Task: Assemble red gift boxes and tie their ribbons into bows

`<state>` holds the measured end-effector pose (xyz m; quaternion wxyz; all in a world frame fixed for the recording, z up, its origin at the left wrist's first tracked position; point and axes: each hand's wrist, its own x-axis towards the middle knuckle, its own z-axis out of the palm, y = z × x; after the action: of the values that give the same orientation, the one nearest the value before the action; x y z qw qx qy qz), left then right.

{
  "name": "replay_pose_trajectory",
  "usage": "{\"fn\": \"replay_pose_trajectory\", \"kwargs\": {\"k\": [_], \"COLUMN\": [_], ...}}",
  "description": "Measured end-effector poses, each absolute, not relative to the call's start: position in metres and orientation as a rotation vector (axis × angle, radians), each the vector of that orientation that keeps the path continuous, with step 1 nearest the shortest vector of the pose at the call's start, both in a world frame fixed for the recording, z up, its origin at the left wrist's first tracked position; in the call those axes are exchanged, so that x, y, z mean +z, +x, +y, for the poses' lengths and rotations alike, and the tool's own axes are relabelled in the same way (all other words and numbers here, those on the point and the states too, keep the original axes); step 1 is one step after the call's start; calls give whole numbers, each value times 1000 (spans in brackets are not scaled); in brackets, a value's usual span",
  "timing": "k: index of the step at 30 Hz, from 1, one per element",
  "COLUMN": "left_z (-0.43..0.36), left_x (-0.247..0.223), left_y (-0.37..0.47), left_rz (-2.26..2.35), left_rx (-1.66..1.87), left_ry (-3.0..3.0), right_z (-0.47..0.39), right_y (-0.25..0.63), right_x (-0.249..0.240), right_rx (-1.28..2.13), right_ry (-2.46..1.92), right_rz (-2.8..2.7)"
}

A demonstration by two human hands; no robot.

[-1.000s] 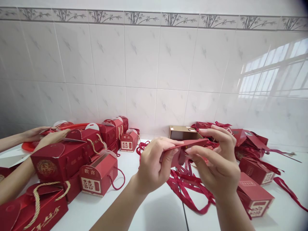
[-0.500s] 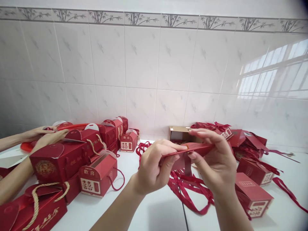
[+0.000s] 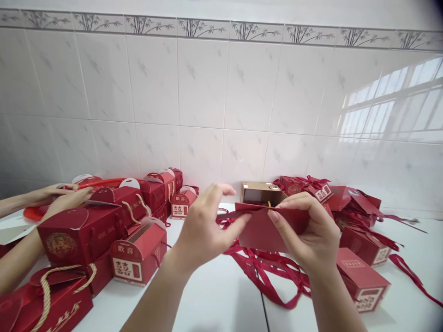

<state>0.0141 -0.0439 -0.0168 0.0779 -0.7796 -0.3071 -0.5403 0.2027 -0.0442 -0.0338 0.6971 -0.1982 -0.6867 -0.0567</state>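
Above the table, my right hand [image 3: 309, 233] pinches the top edge of a red paper gift box [image 3: 259, 230] between thumb and fingers. A small yellow bit [image 3: 269, 204] pokes up at that edge, beside the right thumb. My left hand [image 3: 207, 226] is open at the box's left side, its fingers raised and spread. The left thumb overlaps the box's upper left edge; whether it touches cannot be told. A dark ribbon end shows near that thumb. Below the box lies a tangle of dark red ribbons [image 3: 273, 276]. The far side of the box is hidden.
Red boxes with rope handles [image 3: 81, 230] crowd the left. Another person's hands [image 3: 65, 198] work behind them, near a red basket [image 3: 107, 182]. A brown open carton [image 3: 263, 188] stands at the back. More red boxes [image 3: 363, 276] and ribbons fill the right.
My left hand has let go of the box edge, moved left and spread its fingers. The box has tipped so its front face shows. My right hand has closed onto the edge.
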Motion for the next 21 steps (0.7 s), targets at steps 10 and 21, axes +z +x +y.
{"fn": "replay_pose_trajectory", "kwargs": {"k": [10, 21], "left_z": [-61, -63], "left_x": [-1, -4], "left_y": [-10, -5], "left_rz": [-657, -731], "left_rx": [-2154, -1954], "left_ry": [-2425, -2945], "right_z": [-51, -61], "right_y": [206, 201], "right_x": [-32, -30], "right_rx": [-22, -52], "right_ry": [-343, -261], "right_rz": [-1876, -1896]}}
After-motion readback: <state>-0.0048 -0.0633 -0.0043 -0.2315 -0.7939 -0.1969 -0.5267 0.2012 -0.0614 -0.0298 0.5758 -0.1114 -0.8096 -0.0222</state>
